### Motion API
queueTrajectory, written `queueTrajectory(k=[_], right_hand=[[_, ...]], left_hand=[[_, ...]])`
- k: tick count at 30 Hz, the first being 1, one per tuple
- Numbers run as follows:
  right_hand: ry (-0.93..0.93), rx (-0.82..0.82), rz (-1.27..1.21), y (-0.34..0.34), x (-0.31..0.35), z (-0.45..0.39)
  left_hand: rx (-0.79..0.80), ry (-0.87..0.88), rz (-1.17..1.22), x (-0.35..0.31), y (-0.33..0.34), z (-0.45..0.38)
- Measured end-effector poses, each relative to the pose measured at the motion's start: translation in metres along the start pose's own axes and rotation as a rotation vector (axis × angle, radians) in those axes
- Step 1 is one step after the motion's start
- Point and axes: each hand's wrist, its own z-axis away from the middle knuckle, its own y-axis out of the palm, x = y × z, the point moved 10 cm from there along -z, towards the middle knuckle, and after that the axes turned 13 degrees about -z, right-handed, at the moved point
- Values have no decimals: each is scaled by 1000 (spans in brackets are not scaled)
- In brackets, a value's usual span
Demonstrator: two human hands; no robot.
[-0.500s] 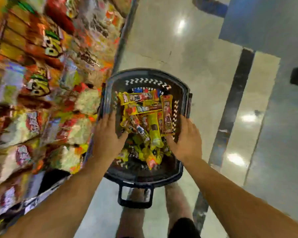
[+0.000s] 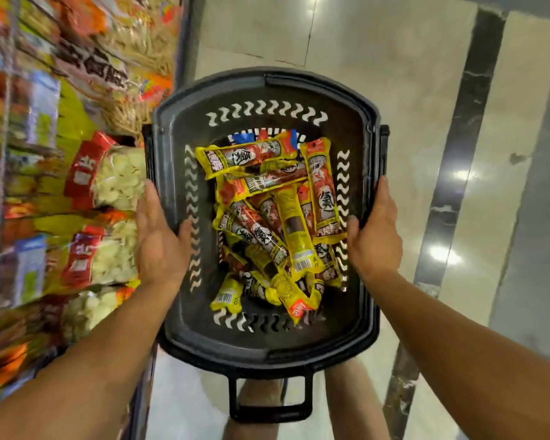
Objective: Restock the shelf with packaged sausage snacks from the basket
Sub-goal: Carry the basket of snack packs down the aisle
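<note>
left hand [image 2: 161,239]: moved from inside the basket to its left rim; grip on the rim, thumb inside
right hand [image 2: 375,239]: moved out to the right rim, same grip
basket [image 2: 267,350]: black, held between both hands, now nearer the camera
sausage snacks [image 2: 277,217]: yellow-red packs piled in the basket
shelf [image 2: 61,185]: on the left, stocked with snack bags, blurred

Black slotted plastic basket [image 2: 267,90], centre, holding a loose heap of yellow-and-red sausage snack packs [image 2: 277,214]; stocked shelf [image 2: 77,160] at left.
</note>
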Motion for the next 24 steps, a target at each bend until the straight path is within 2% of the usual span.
queueTrajectory(k=[5,10,14,24], right_hand=[[17,19,-20,-3,3,-2],[-9,17,-20,-42,25,0],[0,-5,-35,-115,56,18],[-134,-131,-161,-332,172,36]], left_hand=[[56,8,24,7,0,-8],[90,57,24,-18,-46,-8],[79,133,40,-58,-124,1],[-36,219,5,-180,-349,31]])
